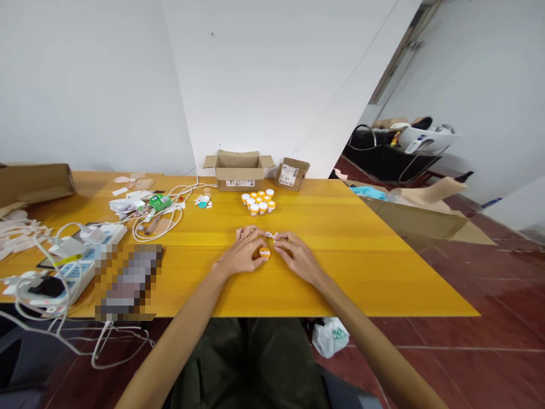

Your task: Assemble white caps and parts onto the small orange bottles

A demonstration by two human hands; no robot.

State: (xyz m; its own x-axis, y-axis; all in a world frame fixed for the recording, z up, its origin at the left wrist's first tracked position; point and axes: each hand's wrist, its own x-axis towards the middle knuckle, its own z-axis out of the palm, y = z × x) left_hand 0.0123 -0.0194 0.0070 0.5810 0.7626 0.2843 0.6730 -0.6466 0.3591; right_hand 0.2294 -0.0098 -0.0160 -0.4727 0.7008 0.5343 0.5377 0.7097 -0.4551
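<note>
My left hand (pixel 246 251) curls around a small orange pill bottle (pixel 264 252) that stands on the table. Its top faces me, and some white bits show in it. Just beyond the bottle lies a little pile of small white pieces (pixel 269 234), partly covered by my fingers. At the right side of that pile is my right hand (pixel 296 257), its thumb and forefinger drawn close together at the pieces. Whatever is between those fingertips is too small to make out. Farther back stand several orange pill bottles with white caps (pixel 258 202), grouped close together.
Behind the bottles sit an open cardboard box (pixel 240 170) and a smaller carton (pixel 292 173). On the left are a power strip (pixel 85 261) with cables, a blurred-out phone (pixel 131 278), a green packet (pixel 160 202) and small loose parts (pixel 203 201).
</note>
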